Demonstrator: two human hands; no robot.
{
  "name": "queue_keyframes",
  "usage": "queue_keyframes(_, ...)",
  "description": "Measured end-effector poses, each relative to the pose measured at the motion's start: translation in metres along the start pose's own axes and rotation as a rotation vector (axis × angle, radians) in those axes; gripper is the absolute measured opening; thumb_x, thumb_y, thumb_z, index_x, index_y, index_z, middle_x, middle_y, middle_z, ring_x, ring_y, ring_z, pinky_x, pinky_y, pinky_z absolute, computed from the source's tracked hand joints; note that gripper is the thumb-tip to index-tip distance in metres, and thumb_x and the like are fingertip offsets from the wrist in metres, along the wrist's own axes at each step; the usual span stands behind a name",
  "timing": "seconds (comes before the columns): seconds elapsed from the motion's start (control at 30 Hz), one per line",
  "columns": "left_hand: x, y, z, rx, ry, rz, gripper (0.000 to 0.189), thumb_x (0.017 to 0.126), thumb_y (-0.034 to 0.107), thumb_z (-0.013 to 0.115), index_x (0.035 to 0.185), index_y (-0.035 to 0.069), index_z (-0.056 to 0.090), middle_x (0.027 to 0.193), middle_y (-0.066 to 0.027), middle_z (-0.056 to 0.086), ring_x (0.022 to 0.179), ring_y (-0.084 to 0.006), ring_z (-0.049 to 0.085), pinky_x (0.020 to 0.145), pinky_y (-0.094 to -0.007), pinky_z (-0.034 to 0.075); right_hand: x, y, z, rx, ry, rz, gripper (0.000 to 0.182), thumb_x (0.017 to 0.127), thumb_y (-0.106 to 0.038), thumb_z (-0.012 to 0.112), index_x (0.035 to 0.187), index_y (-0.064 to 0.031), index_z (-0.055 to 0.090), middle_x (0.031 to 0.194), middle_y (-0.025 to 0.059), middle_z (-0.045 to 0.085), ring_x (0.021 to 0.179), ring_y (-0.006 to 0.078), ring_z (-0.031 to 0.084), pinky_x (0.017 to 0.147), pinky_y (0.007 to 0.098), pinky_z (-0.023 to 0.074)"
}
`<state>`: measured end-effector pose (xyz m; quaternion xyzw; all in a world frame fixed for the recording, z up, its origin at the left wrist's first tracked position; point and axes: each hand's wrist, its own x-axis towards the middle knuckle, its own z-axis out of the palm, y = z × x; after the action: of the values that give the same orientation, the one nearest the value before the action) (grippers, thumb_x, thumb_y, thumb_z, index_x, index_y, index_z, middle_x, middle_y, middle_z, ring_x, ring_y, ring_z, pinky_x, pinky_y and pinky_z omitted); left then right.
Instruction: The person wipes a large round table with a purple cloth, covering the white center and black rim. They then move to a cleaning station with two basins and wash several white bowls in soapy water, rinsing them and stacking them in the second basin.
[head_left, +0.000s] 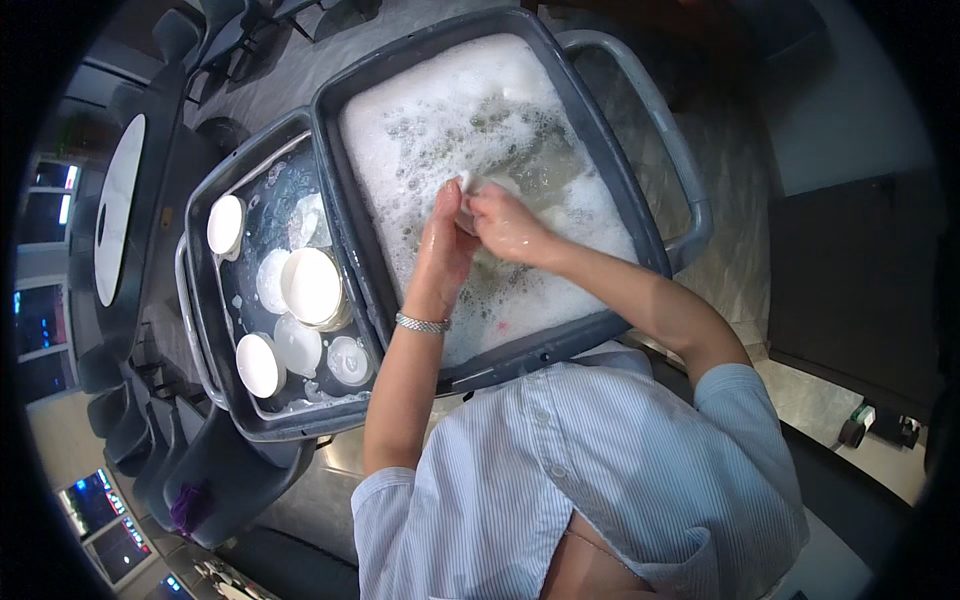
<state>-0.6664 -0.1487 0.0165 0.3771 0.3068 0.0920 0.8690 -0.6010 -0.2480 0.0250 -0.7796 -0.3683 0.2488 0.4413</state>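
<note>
Both hands are together over the foamy water (450, 97) of a dark grey tub (611, 161). My left hand (448, 236), with a metal bracelet (422, 323) at the wrist, grips a small pale dish (466, 220). It is mostly covered by the fingers, so its exact shape cannot be told. My right hand (508, 223) is closed over the same dish, its bent fingers pressed to it from the right. A white edge (469, 182) shows above the fingers; whether it is the dish's rim or a cloth is unclear.
A second grey tub (202, 300) adjoins on the left, holding a stack of white bowls (311, 286), single white bowls (260, 365) and small dishes (298, 345). A grey cart handle (667, 127) curves along the right. Chairs (225, 480) and a table (120, 210) stand left.
</note>
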Motion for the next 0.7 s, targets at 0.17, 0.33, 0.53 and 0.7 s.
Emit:
queue_keyframes(0.17, 0.005, 0.004, -0.01, -0.046, 0.011, -0.082, 0.036, 0.094, 0.034, 0.044, 0.119, 0.008, 0.048, 0.111, -0.0072, 0.055, 0.103, -0.0193, 0.052, 0.086, -0.0359, 0.045, -0.019, 0.035, 0.02, -0.057, -0.031, -0.158, 0.026, 0.081, -0.004, 0.049, 0.105, -0.003, 0.06, 0.103, 0.0176, 0.048, 0.1, 0.0325, 0.049, 0.085, 0.0383, 0.0404)
queue_keyframes(0.33, -0.009, -0.006, 0.004, 0.062, -0.085, 0.003, 0.045, 0.091, 0.038, 0.049, 0.122, 0.005, 0.045, 0.117, -0.0098, 0.052, 0.106, -0.0238, 0.053, 0.091, -0.0392, 0.044, -0.017, 0.021, -0.012, -0.55, -0.025, -0.261, 0.024, 0.079, -0.003, 0.048, 0.099, -0.0043, 0.061, 0.104, 0.0152, 0.046, 0.103, 0.0302, 0.046, 0.085, 0.0392, 0.04)
queue_keyframes(0.53, -0.003, 0.003, -0.012, 0.139, -0.025, 0.033, 0.04, 0.095, 0.038, 0.04, 0.119, 0.006, 0.048, 0.107, -0.0076, 0.055, 0.095, -0.0179, 0.054, 0.078, -0.0339, 0.047, -0.015, 0.022, -0.011, -0.449, -0.174, -0.273, 0.026, 0.079, -0.004, 0.049, 0.102, -0.0067, 0.062, 0.1, 0.0157, 0.046, 0.096, 0.0308, 0.048, 0.08, 0.0385, 0.0414)
queue_keyframes(0.7, -0.03, 0.039, -0.038, 0.039, -0.03, 0.031, 0.043, 0.096, 0.037, 0.036, 0.121, 0.004, 0.047, 0.111, -0.0105, 0.054, 0.1, -0.0236, 0.056, 0.081, -0.0412, 0.05, -0.003, -0.004, -0.077, -0.948, -0.422, 0.075, 0.027, 0.077, -0.007, 0.053, 0.101, -0.0059, 0.064, 0.108, 0.0158, 0.048, 0.097, 0.0292, 0.046, 0.084, 0.0419, 0.0382)
